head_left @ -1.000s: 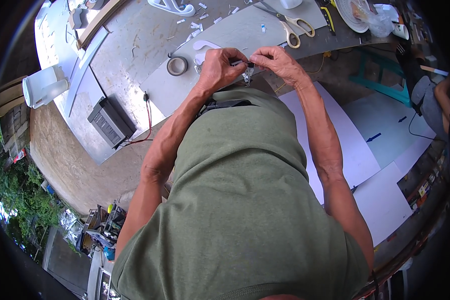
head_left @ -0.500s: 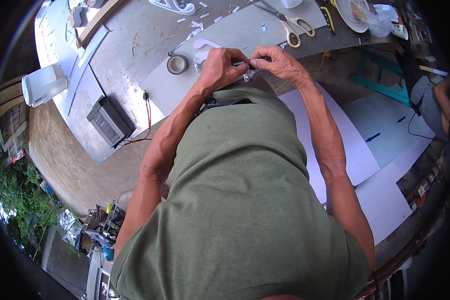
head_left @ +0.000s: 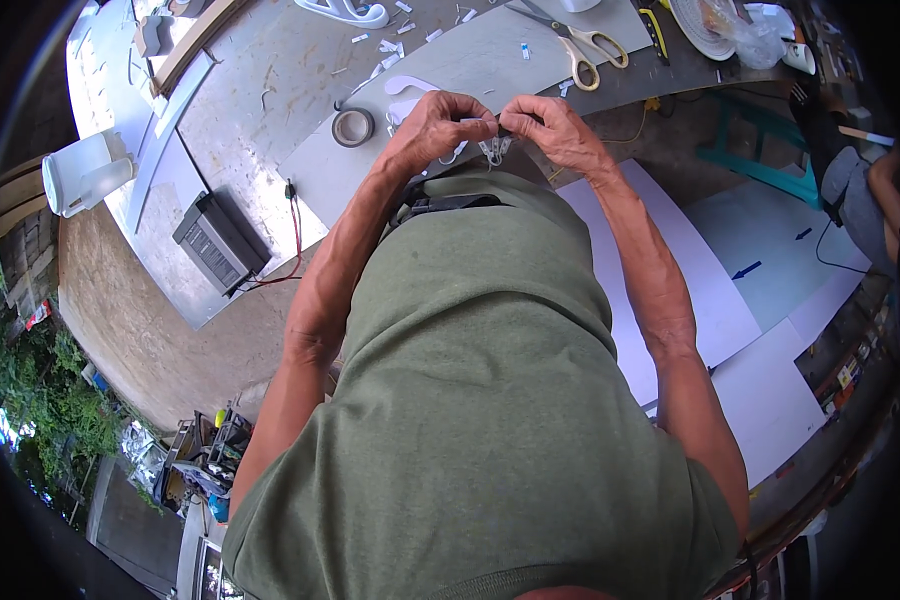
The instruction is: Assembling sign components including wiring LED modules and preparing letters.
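At the near edge of the table, my left hand and my right hand meet fingertip to fingertip. Both are closed in a pinch on something small and dark, mostly hidden by the fingers. Just below them hang small white pieces, partly covered and too small to name. A roll of tape lies to the left of my left hand. Beyond that hand is a white curved cut-out. Scissors with cream handles rest farther off to the right.
A dark power supply box with red wires sits on the left. White scraps litter the table. A yellow-black cutter is at far right. Below stand a green stool and white sheets. Another person's arm shows at right.
My hands stay together at nearly the same spot, with the fingers slightly shifted. The white pieces below them show more plainly now.
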{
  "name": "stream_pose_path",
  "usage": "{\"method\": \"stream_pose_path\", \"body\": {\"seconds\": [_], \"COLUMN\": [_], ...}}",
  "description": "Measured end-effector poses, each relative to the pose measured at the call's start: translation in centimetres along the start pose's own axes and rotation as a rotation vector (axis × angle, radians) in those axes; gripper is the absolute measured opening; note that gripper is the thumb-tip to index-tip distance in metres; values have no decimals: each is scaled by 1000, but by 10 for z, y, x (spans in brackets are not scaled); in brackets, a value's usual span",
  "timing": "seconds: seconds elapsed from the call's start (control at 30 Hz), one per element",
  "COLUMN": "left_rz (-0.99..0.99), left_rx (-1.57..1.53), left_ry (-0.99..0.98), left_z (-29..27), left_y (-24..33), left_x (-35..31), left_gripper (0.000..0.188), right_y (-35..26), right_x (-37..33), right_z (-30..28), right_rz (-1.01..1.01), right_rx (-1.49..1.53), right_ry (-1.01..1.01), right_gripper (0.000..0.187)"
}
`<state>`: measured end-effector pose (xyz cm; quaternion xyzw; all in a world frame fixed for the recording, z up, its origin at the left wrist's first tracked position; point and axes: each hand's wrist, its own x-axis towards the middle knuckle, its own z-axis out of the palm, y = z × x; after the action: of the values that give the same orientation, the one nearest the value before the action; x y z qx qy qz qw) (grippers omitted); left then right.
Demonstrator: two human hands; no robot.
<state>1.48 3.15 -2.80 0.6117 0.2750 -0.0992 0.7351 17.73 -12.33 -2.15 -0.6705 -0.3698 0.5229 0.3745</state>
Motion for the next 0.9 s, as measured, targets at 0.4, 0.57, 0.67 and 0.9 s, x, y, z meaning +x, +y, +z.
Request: {"method": "stream_pose_path", "body": {"seconds": [0.4, 0.57, 0.67, 0.9], "left_rz": [-59, -83, -116, -145], "left_rx": [-282, -388, -476, -489], "left_ry": [-6, -33, -55, -83], "left_z": [-4, -3, -2, -1], "left_y": [-12, -18, -21, -24], "left_x": [3, 5, 6, 7], "left_gripper": [13, 11, 11, 10], "right_y": [-6, -11, -6, -5], "right_x": [-16, -18, -17, -16], "right_z": [15, 17, 20, 25], "right_rz": [-245, -220, -169, -169], "right_rx": [-108, -76, -6, -39], "right_ry": [224, 223, 220, 277], "right_gripper": [25, 27, 26, 23]}}
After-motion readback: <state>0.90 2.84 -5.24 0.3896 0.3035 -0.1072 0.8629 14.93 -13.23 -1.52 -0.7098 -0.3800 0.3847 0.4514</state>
